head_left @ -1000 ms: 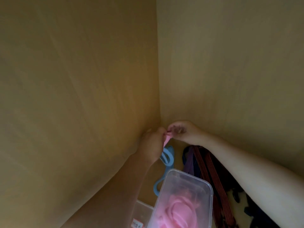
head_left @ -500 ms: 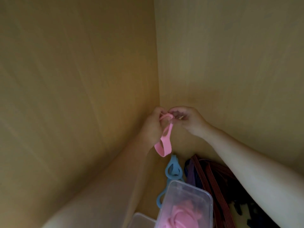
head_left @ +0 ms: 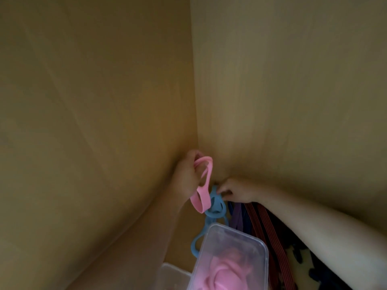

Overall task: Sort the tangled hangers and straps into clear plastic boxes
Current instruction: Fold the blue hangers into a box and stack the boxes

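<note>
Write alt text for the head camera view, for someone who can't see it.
In a tan wooden corner, the left hand holds up a flat pink strap loop while the right hand pinches a blue plastic loop below it. A clear plastic box holding pink straps sits nearest the camera.

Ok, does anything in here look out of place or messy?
Nothing damaged or spilled. A tangle of red-striped and purple straps lies heaped right of the box, unsorted. The blue strap lies outside the box, its top pinched by the right hand. The left hand holds a pink strap.
</note>
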A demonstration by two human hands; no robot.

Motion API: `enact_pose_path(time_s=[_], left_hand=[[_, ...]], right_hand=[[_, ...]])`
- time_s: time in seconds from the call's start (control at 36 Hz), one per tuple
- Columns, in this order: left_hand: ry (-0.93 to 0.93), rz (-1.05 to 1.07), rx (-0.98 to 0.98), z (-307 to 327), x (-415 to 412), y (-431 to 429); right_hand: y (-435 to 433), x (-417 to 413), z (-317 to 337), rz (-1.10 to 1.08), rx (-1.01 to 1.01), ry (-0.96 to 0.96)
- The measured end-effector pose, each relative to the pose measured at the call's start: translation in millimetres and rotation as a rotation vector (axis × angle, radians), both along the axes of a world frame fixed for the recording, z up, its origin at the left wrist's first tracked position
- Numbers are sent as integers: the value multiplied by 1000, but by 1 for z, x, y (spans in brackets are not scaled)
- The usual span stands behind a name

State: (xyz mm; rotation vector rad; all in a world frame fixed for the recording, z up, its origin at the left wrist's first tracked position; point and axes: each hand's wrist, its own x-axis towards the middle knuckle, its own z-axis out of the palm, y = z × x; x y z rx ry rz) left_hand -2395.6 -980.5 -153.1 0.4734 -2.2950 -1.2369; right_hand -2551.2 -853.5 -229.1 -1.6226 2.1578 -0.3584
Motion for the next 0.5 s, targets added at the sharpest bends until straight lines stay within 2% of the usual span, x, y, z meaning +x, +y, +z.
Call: enact_pose_path(time_s=[0.25,0.5], left_hand=[[-22,17,-38,-13,3,-3],[-20,2,-33,-12,7,-3]], right_hand=[[-7,11,-19,116,155,99],[-11,28,-26,159,141,160]])
